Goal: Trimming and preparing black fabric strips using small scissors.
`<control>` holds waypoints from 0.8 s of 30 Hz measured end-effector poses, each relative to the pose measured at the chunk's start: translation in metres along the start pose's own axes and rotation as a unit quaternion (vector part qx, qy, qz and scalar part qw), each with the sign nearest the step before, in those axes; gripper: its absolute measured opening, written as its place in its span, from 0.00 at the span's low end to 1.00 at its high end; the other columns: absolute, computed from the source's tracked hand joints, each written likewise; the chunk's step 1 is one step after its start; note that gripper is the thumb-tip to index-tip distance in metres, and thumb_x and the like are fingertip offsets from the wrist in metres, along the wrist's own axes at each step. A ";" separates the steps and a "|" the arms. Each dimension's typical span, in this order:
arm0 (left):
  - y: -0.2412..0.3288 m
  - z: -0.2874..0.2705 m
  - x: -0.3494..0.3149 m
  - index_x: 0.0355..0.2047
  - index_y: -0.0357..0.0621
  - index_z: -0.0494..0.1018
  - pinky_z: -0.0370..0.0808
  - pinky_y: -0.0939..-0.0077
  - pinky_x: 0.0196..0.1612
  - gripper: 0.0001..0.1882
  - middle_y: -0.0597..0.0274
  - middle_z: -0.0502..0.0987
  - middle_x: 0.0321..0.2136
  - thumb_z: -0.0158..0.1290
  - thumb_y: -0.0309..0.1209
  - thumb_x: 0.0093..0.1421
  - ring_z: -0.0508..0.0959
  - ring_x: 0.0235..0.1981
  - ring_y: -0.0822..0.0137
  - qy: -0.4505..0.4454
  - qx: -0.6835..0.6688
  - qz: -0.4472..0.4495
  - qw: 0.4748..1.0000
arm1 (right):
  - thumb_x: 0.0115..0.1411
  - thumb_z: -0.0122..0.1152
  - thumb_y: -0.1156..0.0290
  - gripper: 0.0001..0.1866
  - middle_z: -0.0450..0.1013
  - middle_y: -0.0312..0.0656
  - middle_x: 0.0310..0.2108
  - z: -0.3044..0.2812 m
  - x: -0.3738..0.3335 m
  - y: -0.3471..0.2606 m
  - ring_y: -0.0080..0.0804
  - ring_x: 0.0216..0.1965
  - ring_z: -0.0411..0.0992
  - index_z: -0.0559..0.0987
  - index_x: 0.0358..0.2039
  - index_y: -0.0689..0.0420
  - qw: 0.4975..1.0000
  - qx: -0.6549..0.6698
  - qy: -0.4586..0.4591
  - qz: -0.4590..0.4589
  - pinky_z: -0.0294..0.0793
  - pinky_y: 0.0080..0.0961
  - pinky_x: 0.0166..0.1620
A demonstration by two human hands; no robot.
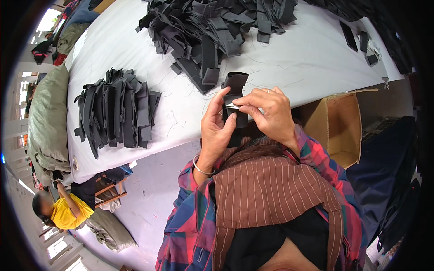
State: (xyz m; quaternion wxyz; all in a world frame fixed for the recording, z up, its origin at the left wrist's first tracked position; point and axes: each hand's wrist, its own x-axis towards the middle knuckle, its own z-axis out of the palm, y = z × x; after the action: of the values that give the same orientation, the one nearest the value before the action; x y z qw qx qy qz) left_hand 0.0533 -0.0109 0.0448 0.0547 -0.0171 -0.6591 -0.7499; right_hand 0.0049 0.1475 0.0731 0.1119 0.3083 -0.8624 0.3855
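In front of my chest, at the table's near edge, my left hand (217, 123) grips a folded black fabric strip (236, 82), thumb on the near side. The strip's upper end stands up above my fingers, and its lower part hangs down toward my apron. My right hand (270, 110) is closed in a pinch around a small pale pointed tool (232, 106), whose tip lies against the strip. Most of that tool is hidden by my fingers, so its exact kind does not show.
A neat row of black strips (118, 108) lies on the white table (181, 115), left of my hands. Beyond them spreads a loose heap of similar pieces (199, 31). An open cardboard box (337, 126) stands at right. A person in yellow (72, 210) sits at lower left.
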 end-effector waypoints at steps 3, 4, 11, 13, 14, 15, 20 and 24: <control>0.004 0.002 -0.001 0.59 0.33 0.60 0.60 0.78 0.60 0.32 0.59 0.64 0.56 0.49 0.12 0.52 0.64 0.57 0.71 -0.003 -0.011 -0.006 1.000 | 0.49 0.65 0.71 0.07 0.74 0.32 0.23 0.000 -0.001 0.000 0.29 0.25 0.70 0.82 0.32 0.49 0.998 0.046 -0.007 0.039 0.57 0.26 0.30; 0.005 0.003 -0.002 0.59 0.32 0.59 0.60 0.77 0.60 0.31 0.59 0.64 0.56 0.49 0.13 0.52 0.64 0.57 0.70 -0.003 -0.016 -0.006 1.000 | 0.50 0.64 0.71 0.07 0.74 0.33 0.23 0.000 -0.001 0.000 0.29 0.25 0.70 0.82 0.32 0.50 0.998 0.046 -0.011 0.043 0.57 0.25 0.31; 0.001 0.001 0.000 0.59 0.32 0.59 0.58 0.77 0.61 0.32 0.58 0.64 0.56 0.49 0.13 0.52 0.62 0.59 0.70 -0.004 -0.029 -0.020 0.999 | 0.51 0.64 0.73 0.06 0.76 0.34 0.25 -0.002 0.000 0.000 0.27 0.28 0.72 0.82 0.31 0.53 0.999 0.024 -0.012 0.038 0.62 0.24 0.33; -0.002 -0.001 0.001 0.59 0.34 0.59 0.71 0.73 0.53 0.30 0.52 0.68 0.53 0.48 0.16 0.54 0.70 0.54 0.64 0.005 -0.037 -0.006 0.999 | 0.51 0.64 0.72 0.05 0.77 0.34 0.25 -0.001 -0.001 0.001 0.29 0.27 0.73 0.81 0.31 0.53 0.990 0.105 -0.002 0.093 0.63 0.24 0.33; 0.001 -0.002 -0.001 0.59 0.34 0.59 0.71 0.73 0.53 0.30 0.52 0.68 0.53 0.48 0.16 0.54 0.70 0.54 0.64 0.005 -0.038 -0.009 0.999 | 0.52 0.64 0.70 0.05 0.77 0.34 0.25 0.000 -0.002 0.001 0.31 0.26 0.74 0.81 0.31 0.53 0.972 0.184 0.012 0.146 0.65 0.24 0.32; 0.010 -0.001 0.000 0.59 0.34 0.59 0.75 0.68 0.49 0.29 0.48 0.70 0.50 0.46 0.17 0.55 0.73 0.50 0.59 0.009 -0.136 -0.073 0.988 | 0.53 0.63 0.72 0.06 0.78 0.39 0.28 -0.002 -0.002 0.002 0.33 0.29 0.76 0.80 0.32 0.56 0.948 0.258 0.016 0.184 0.70 0.22 0.34; 0.006 -0.009 0.000 0.58 0.35 0.58 0.81 0.58 0.40 0.27 0.41 0.72 0.45 0.42 0.23 0.56 0.78 0.43 0.48 0.015 -0.256 -0.134 0.957 | 0.53 0.63 0.71 0.06 0.78 0.39 0.29 -0.014 -0.007 -0.002 0.32 0.29 0.76 0.80 0.32 0.56 0.966 0.213 0.020 0.147 0.70 0.23 0.33; 0.006 -0.008 -0.001 0.55 0.35 0.60 0.81 0.56 0.40 0.25 0.41 0.72 0.44 0.43 0.26 0.55 0.79 0.39 0.50 0.019 -0.246 -0.136 0.959 | 0.53 0.63 0.66 0.07 0.78 0.35 0.29 -0.016 -0.011 -0.005 0.31 0.28 0.75 0.80 0.32 0.54 0.988 0.091 -0.007 0.122 0.63 0.25 0.32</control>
State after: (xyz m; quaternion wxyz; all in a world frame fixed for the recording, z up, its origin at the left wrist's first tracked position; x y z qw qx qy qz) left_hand 0.0550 -0.0196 0.0499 -0.0415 0.0739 -0.4489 -0.8895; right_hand 0.0157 0.1617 0.0818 0.0296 0.2127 -0.8555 0.4712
